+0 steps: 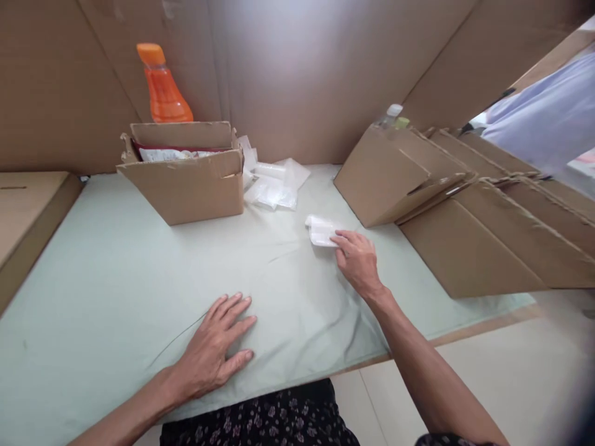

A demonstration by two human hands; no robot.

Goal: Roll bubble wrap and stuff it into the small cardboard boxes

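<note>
My left hand (218,344) lies flat on the pale green table cloth (116,266), fingers stretched out, holding nothing. My right hand (357,260) reaches forward, and its fingers curl onto the near edge of a small white plastic packet (320,230) that lies on the cloth. Whether the packet is gripped or only touched is unclear. A heap of clear plastic packets (275,184) sits further back, beside an open cardboard box (186,179).
An orange bottle (162,87) stands behind the open box. A stack of flattened cardboard boxes (469,210) leans at the right. Another carton (23,217) sits at the left edge. Cardboard walls (302,68) close off the back. Someone's pale blue sleeve (543,118) shows at upper right.
</note>
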